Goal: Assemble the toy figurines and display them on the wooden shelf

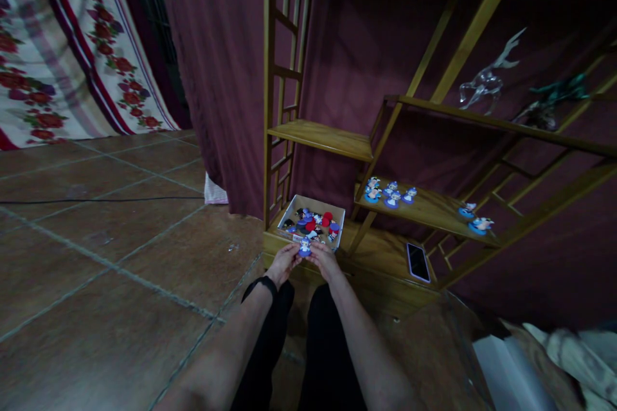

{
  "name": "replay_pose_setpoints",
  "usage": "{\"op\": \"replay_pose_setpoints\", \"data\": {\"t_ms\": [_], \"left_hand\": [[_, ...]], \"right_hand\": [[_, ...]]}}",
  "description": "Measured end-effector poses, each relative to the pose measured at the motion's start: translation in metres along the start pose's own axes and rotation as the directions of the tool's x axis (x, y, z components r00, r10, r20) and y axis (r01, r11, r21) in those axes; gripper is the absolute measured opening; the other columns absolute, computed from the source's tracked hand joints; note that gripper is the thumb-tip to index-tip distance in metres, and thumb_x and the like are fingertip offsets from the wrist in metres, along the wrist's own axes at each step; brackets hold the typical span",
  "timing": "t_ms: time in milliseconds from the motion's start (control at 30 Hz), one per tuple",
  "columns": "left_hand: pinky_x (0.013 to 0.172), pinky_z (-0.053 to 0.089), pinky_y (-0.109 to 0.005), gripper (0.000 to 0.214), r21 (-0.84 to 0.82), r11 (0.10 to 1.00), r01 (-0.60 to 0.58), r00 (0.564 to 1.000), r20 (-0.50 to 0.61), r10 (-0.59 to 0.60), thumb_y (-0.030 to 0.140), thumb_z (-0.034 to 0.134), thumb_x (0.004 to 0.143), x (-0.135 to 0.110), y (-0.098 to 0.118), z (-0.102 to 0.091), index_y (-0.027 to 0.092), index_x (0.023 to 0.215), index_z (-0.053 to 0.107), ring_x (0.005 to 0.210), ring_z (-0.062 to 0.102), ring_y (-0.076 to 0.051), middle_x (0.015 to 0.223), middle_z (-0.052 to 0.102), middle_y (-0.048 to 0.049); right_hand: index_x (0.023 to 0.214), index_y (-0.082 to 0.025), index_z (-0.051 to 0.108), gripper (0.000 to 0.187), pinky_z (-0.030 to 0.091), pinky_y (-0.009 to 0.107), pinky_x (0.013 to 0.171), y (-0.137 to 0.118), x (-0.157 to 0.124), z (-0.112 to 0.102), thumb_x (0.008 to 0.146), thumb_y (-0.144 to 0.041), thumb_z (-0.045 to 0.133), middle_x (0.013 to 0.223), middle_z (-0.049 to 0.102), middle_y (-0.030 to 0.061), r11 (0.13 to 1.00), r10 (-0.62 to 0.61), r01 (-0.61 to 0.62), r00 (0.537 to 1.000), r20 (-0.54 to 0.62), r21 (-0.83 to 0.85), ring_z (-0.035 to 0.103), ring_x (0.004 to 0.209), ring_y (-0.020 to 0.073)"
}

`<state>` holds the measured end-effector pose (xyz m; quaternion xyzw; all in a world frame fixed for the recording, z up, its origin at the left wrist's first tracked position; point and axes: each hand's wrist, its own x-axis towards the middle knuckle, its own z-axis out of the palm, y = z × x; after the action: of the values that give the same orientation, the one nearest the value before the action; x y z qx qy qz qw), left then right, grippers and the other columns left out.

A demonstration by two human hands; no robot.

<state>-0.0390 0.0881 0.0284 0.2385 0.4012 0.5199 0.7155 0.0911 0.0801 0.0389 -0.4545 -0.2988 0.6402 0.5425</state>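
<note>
Pinched a blue figurine (304,247) between fingers of left hand (285,261) and right hand (325,259), just before a cardboard box (295,204) of red, blue and dark pieces (313,221). Had other figurines (390,194) on a shelf (434,210) nearby.

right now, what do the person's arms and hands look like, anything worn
Both forearms are bare: no sleeves, no gloves. A black band circles the wrist behind the left hand; the right hand shows nothing worn that I can make out.
</note>
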Motion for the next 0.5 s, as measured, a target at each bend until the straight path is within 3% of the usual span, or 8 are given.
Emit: {"op": "replay_pose_setpoints", "data": {"t_ms": [333,500], "left_hand": [[0.051,0.051,-0.016,0.002,0.02,1.0,0.02,1.0,0.018,-0.02,0.011,0.063,0.072,0.0039,-0.0026,-0.0021,0.012,0.071,0.062,0.05,0.059,-0.007,0.061,0.064,-0.0037],[0.05,0.05,-0.015,0.004,0.04,0.999,0.028,1.0,0.005,-0.028,0.007,0.062,0.071,0.0043,-0.0019,-0.0015,0.011,0.069,0.062,0.049,0.059,-0.007,0.06,0.063,-0.004]], "right_hand": [[0.066,-0.014,0.06,0.013,0.052,0.026,0.059,0.0014,0.0022,-0.0013,0.059,-0.018,0.07,0.061,0.063,0.0022,1.0,0.003,-0.001,0.997,-0.073,0.021,0.061,0.059,0.013],[0.062,-0.013,0.059,0.017,0.051,0.025,0.057,0.0036,0.0044,-0.0047,0.056,-0.021,0.072,0.059,0.062,0.0018,1.0,-0.002,0.001,0.999,-0.05,-0.013,0.06,0.057,0.0123]]}}
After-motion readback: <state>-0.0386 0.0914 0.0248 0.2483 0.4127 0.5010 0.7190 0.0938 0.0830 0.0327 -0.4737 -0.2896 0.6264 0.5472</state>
